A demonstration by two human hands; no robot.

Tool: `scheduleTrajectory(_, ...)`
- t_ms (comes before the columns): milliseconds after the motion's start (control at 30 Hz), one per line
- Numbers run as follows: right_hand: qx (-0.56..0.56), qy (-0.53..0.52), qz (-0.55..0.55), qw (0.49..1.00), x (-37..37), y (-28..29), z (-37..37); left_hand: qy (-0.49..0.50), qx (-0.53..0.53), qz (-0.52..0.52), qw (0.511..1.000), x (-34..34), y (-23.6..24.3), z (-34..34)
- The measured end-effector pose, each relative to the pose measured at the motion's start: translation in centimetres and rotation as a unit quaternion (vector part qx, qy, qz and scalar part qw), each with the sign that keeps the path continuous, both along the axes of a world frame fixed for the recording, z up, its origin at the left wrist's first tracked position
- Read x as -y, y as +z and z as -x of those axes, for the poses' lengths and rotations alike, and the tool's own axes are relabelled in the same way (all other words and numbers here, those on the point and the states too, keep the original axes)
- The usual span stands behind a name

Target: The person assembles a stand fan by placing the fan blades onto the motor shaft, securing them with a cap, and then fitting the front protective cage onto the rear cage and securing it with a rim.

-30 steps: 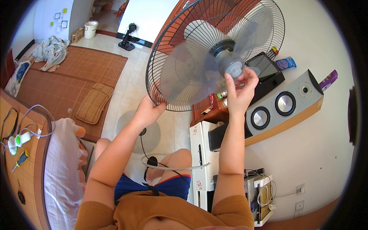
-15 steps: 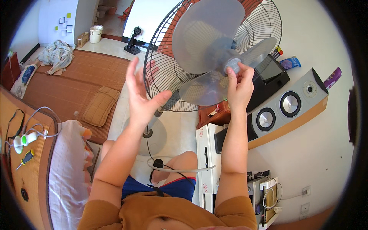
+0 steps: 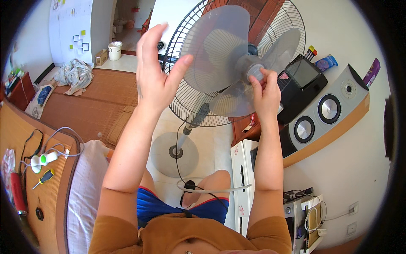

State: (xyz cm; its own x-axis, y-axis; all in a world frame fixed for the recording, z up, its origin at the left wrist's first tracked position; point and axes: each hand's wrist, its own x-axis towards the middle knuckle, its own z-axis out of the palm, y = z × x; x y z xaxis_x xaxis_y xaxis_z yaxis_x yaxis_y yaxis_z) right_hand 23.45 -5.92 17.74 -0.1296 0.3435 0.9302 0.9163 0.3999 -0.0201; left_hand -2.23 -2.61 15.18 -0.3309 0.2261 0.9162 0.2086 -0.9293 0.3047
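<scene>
A standing fan fills the upper middle, its translucent grey blades (image 3: 215, 46) bare in front of the black wire rear grille (image 3: 179, 101). With thumb and fingers, my right hand (image 3: 267, 95) pinches the round translucent cap (image 3: 255, 73) at the blade hub. My left hand (image 3: 155, 72) is raised at the grille's left edge, fingers spread and holding nothing. Below the grille, the fan's pole (image 3: 188, 129) runs down to a round grey base (image 3: 175, 163) on the floor. A thin pale band (image 3: 215, 190) curves across near my legs, beside a black cord.
At left, a mat-topped surface bears a yellow-black screwdriver (image 3: 44, 178), a white-green plug piece (image 3: 44, 158), a red-handled tool (image 3: 17, 194) and a black knob (image 3: 39, 213). To the right stand a white cabinet (image 3: 241, 182), a tall speaker (image 3: 325, 116) and a black box-shaped device (image 3: 302, 82).
My left hand has risen along the grille's left side. My right hand stays on the hub cap. The whole view has shifted, showing more of the fan's base and the left surface.
</scene>
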Motion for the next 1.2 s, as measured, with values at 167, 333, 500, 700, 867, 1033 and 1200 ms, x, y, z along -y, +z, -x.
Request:
scheduleTrajectory(167,-0.019,0.001,0.004,1.0,0.0,0.0,-0.2,0.157,-0.077,0.003,0.985,1.6,-1.2,-0.7)
scheduleTrajectory(333,-0.051,0.0,0.014,0.999,0.3,-0.3,-0.3,0.087,-0.106,0.073,0.988,1.8,-0.4,-1.6)
scheduleTrajectory(500,0.109,0.018,-0.058,0.992,-0.7,0.4,-1.0,0.036,-0.061,0.101,0.992,0.8,-0.1,-1.0)
scheduleTrajectory(700,0.265,-0.026,-0.063,0.962,-0.1,1.7,-3.0,0.02,-0.079,0.115,0.99,0.9,0.0,-1.4)
scheduleTrajectory(867,0.018,0.023,-0.005,1.0,0.4,0.0,-1.1,0.038,-0.091,0.113,0.989,1.2,0.0,-1.6)
scheduleTrajectory(1033,-0.025,-0.036,-0.063,0.997,-1.1,-0.8,-0.7,0.056,-0.111,0.095,0.988,0.8,-0.1,-1.7)
scheduleTrajectory(1200,0.153,-0.059,-0.09,0.982,-0.8,0.6,-1.6,0.043,-0.078,0.099,0.991,0.5,0.2,-1.5)
